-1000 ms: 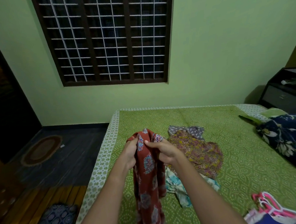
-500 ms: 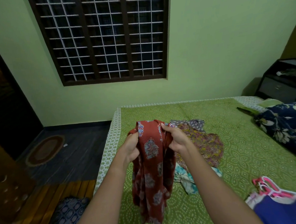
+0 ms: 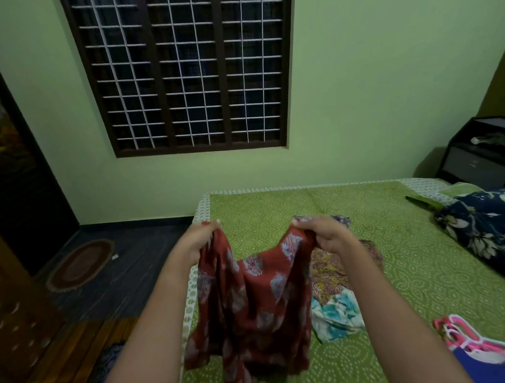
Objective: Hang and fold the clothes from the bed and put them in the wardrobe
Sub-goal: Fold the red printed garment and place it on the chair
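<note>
A red floral garment [image 3: 253, 305] hangs spread between my two hands above the near left part of the bed [image 3: 399, 255]. My left hand [image 3: 195, 243] grips its left top corner. My right hand [image 3: 326, 234] grips the right top corner. Its lower part drapes down to the green bedspread. Behind it lie a yellow-brown patterned garment [image 3: 331, 272], a white and turquoise one [image 3: 337, 314] and a grey one [image 3: 341, 219], partly hidden by my right hand. Pink and white hangers [image 3: 461, 335] lie at the bed's near right, beside a blue cloth [image 3: 490, 366].
A dark floral pillow [image 3: 493, 228] lies at the bed's right. A black bedside cabinet [image 3: 482, 157] stands in the far right corner. An oval mat [image 3: 80, 264] lies on the dark floor at left, next to a wooden door [image 3: 11, 313]. A barred window [image 3: 188, 67] fills the far wall.
My hands have moved apart and a little higher, spreading the red garment from a bunched strip into a wide sheet. The view has tilted slightly.
</note>
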A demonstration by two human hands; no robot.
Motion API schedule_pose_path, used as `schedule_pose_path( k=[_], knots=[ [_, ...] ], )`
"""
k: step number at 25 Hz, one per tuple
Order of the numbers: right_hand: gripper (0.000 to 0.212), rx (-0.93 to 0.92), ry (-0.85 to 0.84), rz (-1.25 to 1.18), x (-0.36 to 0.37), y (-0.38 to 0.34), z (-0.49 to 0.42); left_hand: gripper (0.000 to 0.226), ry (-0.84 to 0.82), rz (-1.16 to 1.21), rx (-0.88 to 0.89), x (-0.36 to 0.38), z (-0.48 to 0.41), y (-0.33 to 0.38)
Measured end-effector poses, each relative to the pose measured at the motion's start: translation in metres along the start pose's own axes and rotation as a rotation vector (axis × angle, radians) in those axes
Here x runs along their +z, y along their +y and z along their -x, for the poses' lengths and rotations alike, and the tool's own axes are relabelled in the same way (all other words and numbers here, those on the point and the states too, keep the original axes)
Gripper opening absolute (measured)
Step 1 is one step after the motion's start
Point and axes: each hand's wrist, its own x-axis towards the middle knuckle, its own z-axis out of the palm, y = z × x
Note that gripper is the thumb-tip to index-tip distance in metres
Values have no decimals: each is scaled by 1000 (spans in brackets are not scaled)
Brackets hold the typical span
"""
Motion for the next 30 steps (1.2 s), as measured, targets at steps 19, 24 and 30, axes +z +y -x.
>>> schedule_pose_path(
  k=[19,24,30],
  knots=[
    [32,-409,777,689,-31,-13,-16,35,798,-280,221,-33,-20,-7],
    [25,-499,311,328,-45,-15,-12,35,235,284,266,-35,-26,5],
    [22,-291,777,628,-35,-35,-19,27,515,-299,311,-10,-41,7]
  ],
)
